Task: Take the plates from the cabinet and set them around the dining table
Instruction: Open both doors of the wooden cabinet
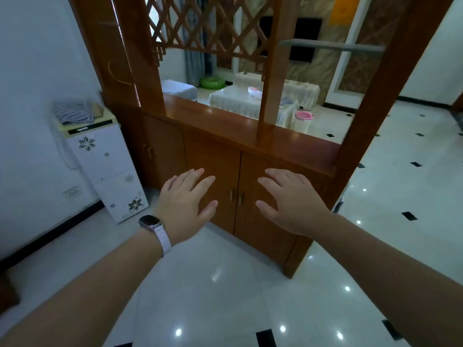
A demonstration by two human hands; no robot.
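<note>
**Open both cabinet doors by their handles**

Head view: Your left hand [185,204] and your right hand [293,201] are both in front of the low wooden cabinet [250,131]. The fingers are straight and spread, and they hold nothing. The hands are apart from each other. The two small metal handles [236,195] sit in the gap between them, where the left door [215,159] meets the right door [255,236].

Both doors are closed, so the plates are not visible. I judge they are inside, but on which shelf cannot be told.

The step in hand looks to be opening the doors. To do it well, bring each hand inward to its own handle, pinch it with thumb and fingertips, and pull both doors outward evenly. The handles are thin and close together, so take care that your fingers do not crowd. The doors will probably swing toward your legs, so leave them room on the glossy tiled floor [225,284].

Beyond the divider stands a table with a lace cloth [233,101]. Whether it is the dining table I cannot say.
</note>
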